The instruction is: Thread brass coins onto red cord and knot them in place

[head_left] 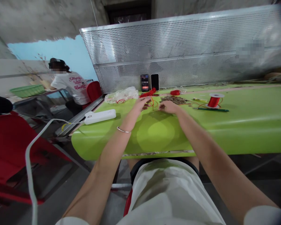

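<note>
Both my arms reach out over a green table (248, 125). My left hand (142, 103), with a thin bracelet on its wrist, has its fingers curled on a red cord (154, 103) that runs from a heap of red cord (148, 93). My right hand (169, 107) is closed in a pinch on the same cord's other end, just in front of a pile of small brownish pieces (174, 99). The two hands are a short way apart, and the cord loops between them.
A spool of red cord (214, 100) and a green pen (212, 109) lie to the right. Two phones (150, 82) lean on a perforated metal panel (189, 47). A white power bank (100, 116) with cable, a plastic bag (121, 94), red chairs (9, 147) and a seated person (71, 86) are on the left.
</note>
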A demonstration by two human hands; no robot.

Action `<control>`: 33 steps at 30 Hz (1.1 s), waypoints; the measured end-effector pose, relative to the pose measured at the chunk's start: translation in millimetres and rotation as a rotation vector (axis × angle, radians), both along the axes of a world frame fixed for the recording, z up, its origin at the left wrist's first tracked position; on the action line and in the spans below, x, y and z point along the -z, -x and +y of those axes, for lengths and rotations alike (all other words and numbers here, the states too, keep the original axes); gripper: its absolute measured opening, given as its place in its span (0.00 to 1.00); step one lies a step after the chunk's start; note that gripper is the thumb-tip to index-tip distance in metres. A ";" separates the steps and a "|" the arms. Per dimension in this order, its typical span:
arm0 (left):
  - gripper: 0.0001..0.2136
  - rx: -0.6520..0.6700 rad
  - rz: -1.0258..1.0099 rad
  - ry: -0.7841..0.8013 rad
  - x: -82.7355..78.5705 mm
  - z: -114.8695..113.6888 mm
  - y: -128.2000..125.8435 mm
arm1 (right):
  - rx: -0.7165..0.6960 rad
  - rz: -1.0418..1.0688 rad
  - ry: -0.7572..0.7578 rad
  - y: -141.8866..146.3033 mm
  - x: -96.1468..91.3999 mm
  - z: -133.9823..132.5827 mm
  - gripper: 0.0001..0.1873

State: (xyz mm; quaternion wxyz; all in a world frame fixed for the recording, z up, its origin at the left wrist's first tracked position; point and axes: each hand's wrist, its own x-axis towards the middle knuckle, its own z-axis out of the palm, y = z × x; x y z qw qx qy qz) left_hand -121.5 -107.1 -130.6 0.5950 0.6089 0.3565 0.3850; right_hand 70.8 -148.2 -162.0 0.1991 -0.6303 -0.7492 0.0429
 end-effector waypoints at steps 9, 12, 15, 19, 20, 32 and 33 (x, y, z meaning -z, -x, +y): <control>0.04 -0.006 -0.015 -0.019 -2.5 -4.1 1.2 | 0.424 -0.082 0.070 -8.9 -1.5 -6.4 0.10; 0.04 -0.004 -0.018 -0.023 -4.4 -7.1 0.9 | 0.461 0.000 0.002 -6.4 -3.1 -6.5 0.11; 0.03 0.032 -0.010 -0.030 -4.5 -7.5 -0.7 | 0.336 0.222 -0.160 1.3 -5.6 -3.7 0.14; 0.02 0.080 0.032 -0.101 -1.6 -5.8 -2.4 | 0.140 0.582 -0.078 13.4 -7.3 1.6 0.15; 0.03 0.095 0.046 -0.130 -0.6 -5.2 -2.5 | 0.117 0.664 -0.008 15.6 -7.0 2.4 0.16; 0.05 0.271 0.278 -0.457 -4.9 -15.4 -3.0 | 0.080 1.074 0.057 16.5 -5.6 1.9 0.12; 0.05 0.279 0.283 -0.463 -4.9 -15.7 -3.0 | 0.079 1.096 0.033 16.0 -6.8 1.4 0.11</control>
